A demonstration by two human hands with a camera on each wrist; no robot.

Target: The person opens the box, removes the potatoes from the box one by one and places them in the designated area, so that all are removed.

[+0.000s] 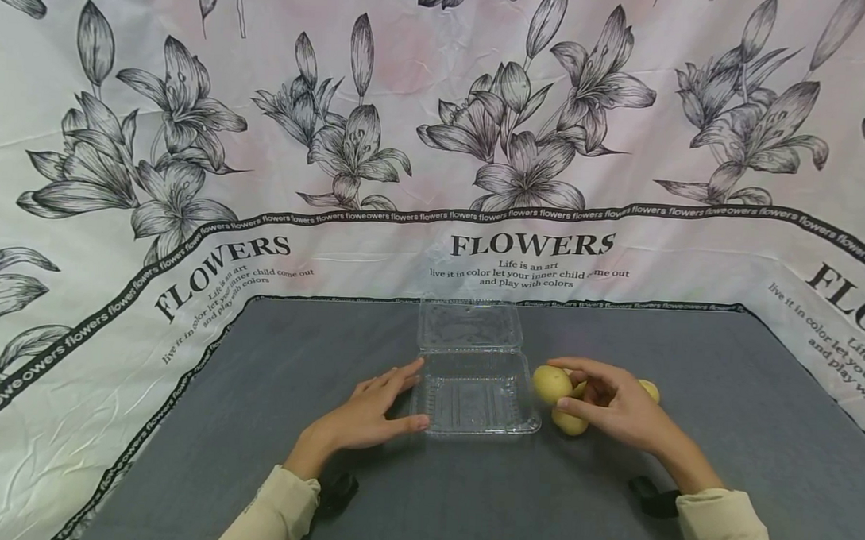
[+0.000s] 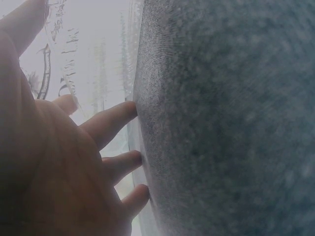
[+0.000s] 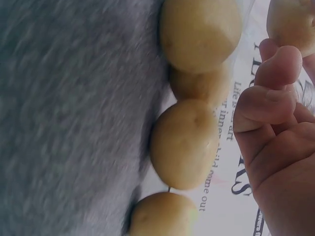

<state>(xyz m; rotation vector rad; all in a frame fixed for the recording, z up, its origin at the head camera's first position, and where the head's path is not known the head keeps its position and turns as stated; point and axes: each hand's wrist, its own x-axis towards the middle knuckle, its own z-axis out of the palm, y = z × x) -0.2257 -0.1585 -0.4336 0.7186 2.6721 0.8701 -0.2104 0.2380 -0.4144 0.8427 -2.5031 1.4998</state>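
Observation:
My right hand (image 1: 614, 403) pinches a yellow potato (image 1: 552, 384) between thumb and fingertips, just off the right side of a clear plastic box (image 1: 477, 432). The held potato (image 3: 289, 23) shows at the top corner of the right wrist view, raised off the cloth. Below it, several more potatoes (image 3: 184, 143) lie in a row on the grey surface; in the head view one potato (image 1: 569, 422) peeks out under my hand. My left hand (image 1: 373, 411) is spread with fairly straight fingers (image 2: 115, 120), its fingertips at the box's left side.
The box's hinged lid (image 1: 469, 325) is tipped back toward the floral curtain (image 1: 537, 146) behind. Grey cloth (image 1: 467, 494) covers the table. A black strap (image 1: 653, 497) shows at the right wrist, another dark strap (image 1: 339, 493) by the left.

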